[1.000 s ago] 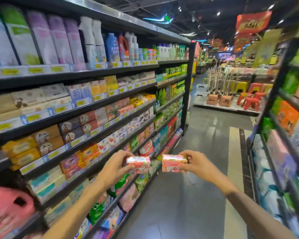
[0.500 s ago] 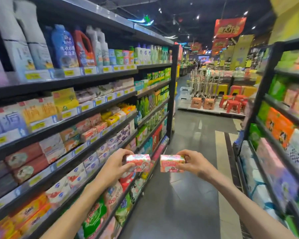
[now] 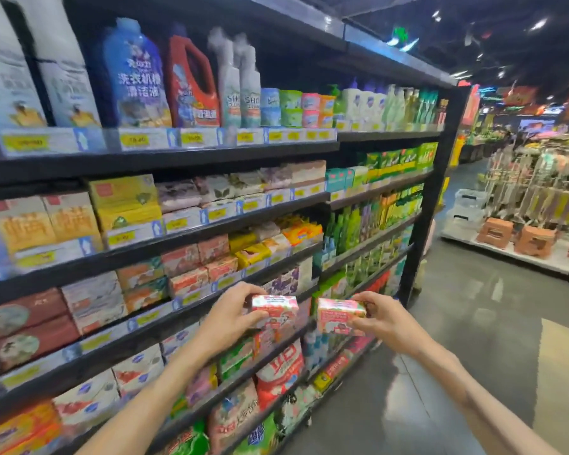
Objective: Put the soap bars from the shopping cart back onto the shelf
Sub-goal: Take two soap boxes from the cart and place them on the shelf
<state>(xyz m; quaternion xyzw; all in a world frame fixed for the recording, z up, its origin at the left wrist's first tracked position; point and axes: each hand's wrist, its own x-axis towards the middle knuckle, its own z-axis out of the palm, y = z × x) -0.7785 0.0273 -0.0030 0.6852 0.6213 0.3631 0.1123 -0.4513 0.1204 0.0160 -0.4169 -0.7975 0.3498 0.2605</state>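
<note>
While both hands are loaded: the person stands in the aisle facing the shelving, one boxed bar in each hand, carried at the height of the soap rows.
Left hand (image 3: 230, 315): fingers and thumb curl round the left soap bar (image 3: 274, 307), gripping its near end so the printed face points outward, probably so it can go in label-first.
Right hand (image 3: 380, 318): pinches the right soap bar (image 3: 339, 318) by its far end, thumb below and fingers on top; the box hangs in front of the lower tiers and touches nothing.
Gap between bars: the two boxes sit side by side, near each other but apart, so each can likely be placed on its own.
Shelf target: the pink boxes (image 3: 199, 269) on the soap shelf (image 3: 191, 298) look like the same product, just above and left of the left hand. This is a judgement; print is too blurred to read.
Price strip (image 3: 151, 315): runs along the shelf lip, so a box must probably be lifted over it.
Cart: not in view.
Stage: carry done, placement not yet begun.
Risk: stacked boxes may topple if a new one is pushed in hard.
</note>
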